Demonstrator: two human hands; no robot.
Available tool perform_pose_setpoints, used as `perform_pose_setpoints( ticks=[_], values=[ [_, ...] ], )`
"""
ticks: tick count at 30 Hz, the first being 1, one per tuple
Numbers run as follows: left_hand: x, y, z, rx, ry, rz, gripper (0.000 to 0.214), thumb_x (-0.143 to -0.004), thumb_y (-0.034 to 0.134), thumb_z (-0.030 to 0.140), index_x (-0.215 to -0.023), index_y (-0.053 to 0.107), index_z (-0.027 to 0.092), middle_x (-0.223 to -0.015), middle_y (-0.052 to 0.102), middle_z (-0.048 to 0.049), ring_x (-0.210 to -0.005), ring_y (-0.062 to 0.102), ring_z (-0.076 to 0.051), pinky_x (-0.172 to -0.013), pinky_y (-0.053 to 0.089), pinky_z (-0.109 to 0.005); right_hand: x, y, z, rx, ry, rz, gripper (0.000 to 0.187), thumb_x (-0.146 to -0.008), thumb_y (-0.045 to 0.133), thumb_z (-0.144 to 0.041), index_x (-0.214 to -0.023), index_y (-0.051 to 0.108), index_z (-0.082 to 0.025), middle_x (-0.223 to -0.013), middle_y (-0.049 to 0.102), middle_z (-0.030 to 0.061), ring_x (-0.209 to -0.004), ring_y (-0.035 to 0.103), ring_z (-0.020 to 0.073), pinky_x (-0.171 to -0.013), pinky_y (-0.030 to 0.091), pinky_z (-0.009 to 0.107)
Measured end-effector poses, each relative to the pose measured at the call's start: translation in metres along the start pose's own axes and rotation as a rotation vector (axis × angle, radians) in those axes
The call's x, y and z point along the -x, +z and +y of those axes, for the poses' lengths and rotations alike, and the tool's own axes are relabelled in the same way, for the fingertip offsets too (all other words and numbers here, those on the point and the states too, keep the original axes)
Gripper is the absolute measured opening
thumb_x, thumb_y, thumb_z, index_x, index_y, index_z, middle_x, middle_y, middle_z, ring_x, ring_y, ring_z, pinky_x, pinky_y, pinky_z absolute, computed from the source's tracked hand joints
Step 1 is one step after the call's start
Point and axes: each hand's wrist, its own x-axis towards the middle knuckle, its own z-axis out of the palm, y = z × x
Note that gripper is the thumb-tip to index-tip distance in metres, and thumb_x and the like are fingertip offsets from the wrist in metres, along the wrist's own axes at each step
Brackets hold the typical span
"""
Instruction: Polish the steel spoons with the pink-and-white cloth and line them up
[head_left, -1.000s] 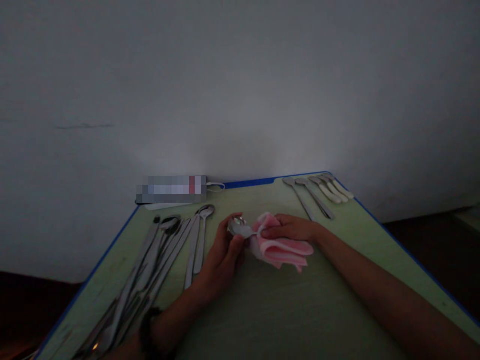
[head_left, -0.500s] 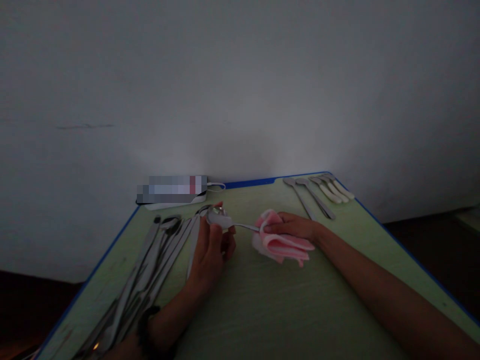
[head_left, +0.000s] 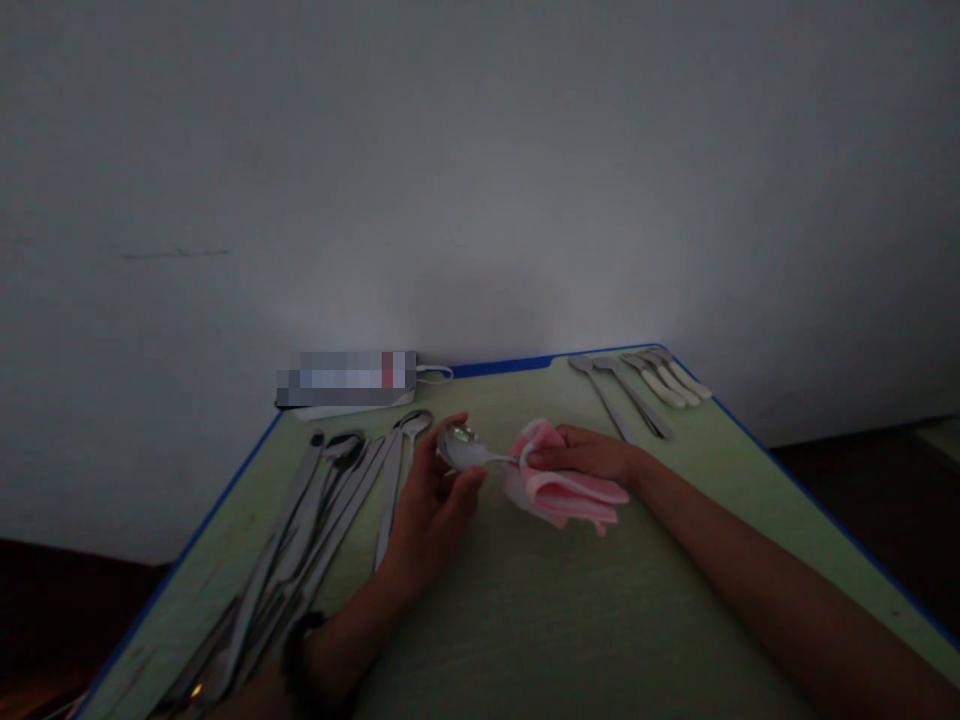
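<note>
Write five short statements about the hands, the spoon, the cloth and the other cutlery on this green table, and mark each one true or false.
1. The left hand holds the spoon at its bowl end. True.
2. The right hand grips a blue cloth. False: the cloth is pink.
3. The spoon's handle runs into the folded cloth. True.
4. The long cutlery beside the left hand stands upright in a cup. False: it lies flat in a pile on the table.
5. Some of the pieces at the far right corner have white handles. True.
</note>
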Motion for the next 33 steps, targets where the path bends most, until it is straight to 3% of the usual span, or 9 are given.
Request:
perform_pose_setpoints(
  ticks=[4,6,12,19,28,33],
  values=[
    [-0.0039,-0.0016,0.0038,0.124,0.019,0.209,0.03,-0.087,0.049,0.037,-0.115,0.044,0.026,-0.063,0.039,0.0074,-0.04,0.034,-0.004,-0.034,0.028,-0.012,-0.0004,0.0013,-0.0013,0.001,0.008,0.074,0.034,-0.075,0.062,-0.042,-0.093,0.06,-0.013,-0.062,0.059,-0.0028,-0.046,0.048,0.0047,-0.042,0.037,0.015],
    [-0.0058,-0.0025,0.0047,0.153,0.007,0.249,0.029,-0.089,0.045,0.04,-0.114,0.045,0.027,-0.067,0.043,0.0062,-0.04,0.035,-0.003,-0.034,0.028,-0.012,-0.0001,0.0018,-0.0018,-0.015,0.021,0.087,0.035,-0.075,0.061,-0.042,-0.096,0.059,-0.013,-0.061,0.059,-0.0027,-0.045,0.048,0.0048,-0.041,0.037,0.015],
    [-0.0086,-0.0037,0.0052,0.05,-0.074,0.116,0.036,-0.084,0.054,0.031,-0.119,0.044,0.027,-0.07,0.048,0.0065,-0.039,0.036,-0.003,-0.034,0.028,-0.013,-0.0001,-0.0002,0.0003,-0.071,0.005,0.084,0.033,-0.073,0.063,-0.042,-0.087,0.06,-0.013,-0.06,0.059,-0.0026,-0.043,0.048,0.0045,-0.039,0.036,0.014],
    [-0.0053,-0.0048,0.0013,-0.185,-0.182,-0.045,0.027,-0.079,0.058,0.035,-0.099,0.066,0.018,-0.059,0.052,0.0028,-0.048,0.045,-0.008,-0.041,0.032,-0.016,-0.0013,0.0006,0.0001,-0.052,-0.031,0.026,0.03,-0.072,0.065,-0.04,-0.084,0.06,-0.013,-0.065,0.06,-0.0016,-0.051,0.051,0.0058,-0.046,0.04,0.016],
    [-0.0035,-0.0025,0.0042,-0.161,-0.235,-0.08,0.03,-0.081,0.056,0.039,-0.101,0.063,0.018,-0.049,0.05,0.0051,-0.038,0.04,-0.006,-0.035,0.028,-0.015,-0.0013,0.003,-0.0025,-0.015,-0.027,0.029,0.031,-0.073,0.063,-0.042,-0.082,0.061,-0.013,-0.065,0.06,-0.0018,-0.051,0.051,0.0061,-0.047,0.039,0.017],
    [-0.0018,-0.0016,0.0052,-0.062,-0.169,0.025,0.027,-0.083,0.054,0.039,-0.1,0.058,0.018,-0.06,0.054,0.0031,-0.041,0.048,-0.008,-0.034,0.036,-0.015,-0.0024,0.0036,-0.002,-0.021,-0.015,0.077,0.032,-0.073,0.063,-0.044,-0.081,0.061,-0.013,-0.063,0.06,-0.0021,-0.049,0.051,0.0055,-0.045,0.039,0.016]
  ],
)
